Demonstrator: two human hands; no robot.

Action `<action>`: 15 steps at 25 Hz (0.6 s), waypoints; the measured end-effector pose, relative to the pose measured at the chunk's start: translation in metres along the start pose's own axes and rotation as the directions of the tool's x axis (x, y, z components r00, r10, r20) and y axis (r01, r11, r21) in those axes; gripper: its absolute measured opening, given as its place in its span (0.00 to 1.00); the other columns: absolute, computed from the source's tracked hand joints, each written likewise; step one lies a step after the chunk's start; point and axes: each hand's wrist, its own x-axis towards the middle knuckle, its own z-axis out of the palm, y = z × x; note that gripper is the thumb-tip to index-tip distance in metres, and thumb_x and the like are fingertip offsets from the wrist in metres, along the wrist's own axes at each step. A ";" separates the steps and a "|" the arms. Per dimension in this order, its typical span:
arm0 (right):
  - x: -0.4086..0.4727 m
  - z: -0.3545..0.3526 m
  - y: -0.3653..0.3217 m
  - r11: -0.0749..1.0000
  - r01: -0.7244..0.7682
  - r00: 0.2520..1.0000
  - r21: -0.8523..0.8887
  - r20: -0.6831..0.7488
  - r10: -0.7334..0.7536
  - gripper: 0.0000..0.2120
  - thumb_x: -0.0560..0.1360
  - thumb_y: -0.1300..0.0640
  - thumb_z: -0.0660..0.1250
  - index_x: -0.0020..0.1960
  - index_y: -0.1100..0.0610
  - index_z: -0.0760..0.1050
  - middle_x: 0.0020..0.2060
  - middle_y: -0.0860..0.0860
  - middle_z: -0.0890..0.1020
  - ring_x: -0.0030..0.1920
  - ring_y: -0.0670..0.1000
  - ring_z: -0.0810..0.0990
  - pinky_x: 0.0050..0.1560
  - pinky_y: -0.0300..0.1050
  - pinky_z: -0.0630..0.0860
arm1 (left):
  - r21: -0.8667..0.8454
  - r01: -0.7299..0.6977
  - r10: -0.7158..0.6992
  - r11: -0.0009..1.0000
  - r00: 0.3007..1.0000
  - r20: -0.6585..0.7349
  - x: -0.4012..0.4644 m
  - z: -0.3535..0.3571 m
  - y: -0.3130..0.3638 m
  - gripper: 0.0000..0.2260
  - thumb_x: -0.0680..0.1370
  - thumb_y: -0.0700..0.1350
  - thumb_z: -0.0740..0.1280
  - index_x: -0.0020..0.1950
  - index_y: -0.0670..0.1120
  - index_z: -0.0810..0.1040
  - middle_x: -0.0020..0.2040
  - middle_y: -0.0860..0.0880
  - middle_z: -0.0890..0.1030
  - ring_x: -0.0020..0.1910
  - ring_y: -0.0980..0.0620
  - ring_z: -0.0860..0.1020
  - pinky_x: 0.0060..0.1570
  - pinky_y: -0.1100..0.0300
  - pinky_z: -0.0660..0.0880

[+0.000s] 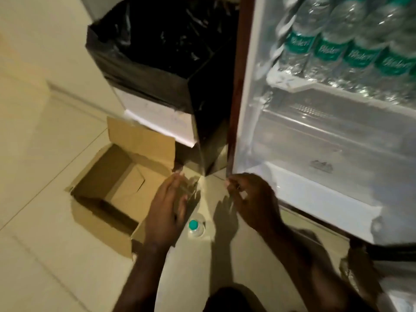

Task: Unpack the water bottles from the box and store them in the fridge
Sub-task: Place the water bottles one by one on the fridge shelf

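Observation:
The cardboard box (117,188) lies open on the floor at the left, and its inside looks empty. A single clear water bottle with a teal cap (194,225) stands on the floor just right of the box. My left hand (165,210) hovers over the box's right edge, close to the bottle, fingers stretched out and holding nothing I can make out. My right hand (249,199) hangs by the fridge's lower left corner with fingers loosely curled and apart. Several bottles with teal labels (342,48) stand in a row on the upper shelf of the open fridge (315,199).
A bin lined with a black bag (162,64) stands behind the box, against the fridge's dark side edge (234,109). The fridge shelf below the bottles (326,131) holds nothing visible. Pale floor tiles (45,255) spread to the left. My knee (234,298) shows at the bottom.

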 end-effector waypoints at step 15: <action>-0.086 0.171 0.028 0.937 0.166 0.661 -0.309 0.740 0.126 0.23 0.73 0.59 0.70 0.66 0.50 0.69 0.61 0.53 0.70 0.56 0.55 0.77 0.52 0.47 0.77 | 0.405 0.268 -0.480 0.874 0.594 0.645 -0.151 0.143 -0.133 0.41 0.76 0.51 0.67 0.78 0.53 0.40 0.79 0.49 0.39 0.77 0.44 0.42 0.75 0.46 0.50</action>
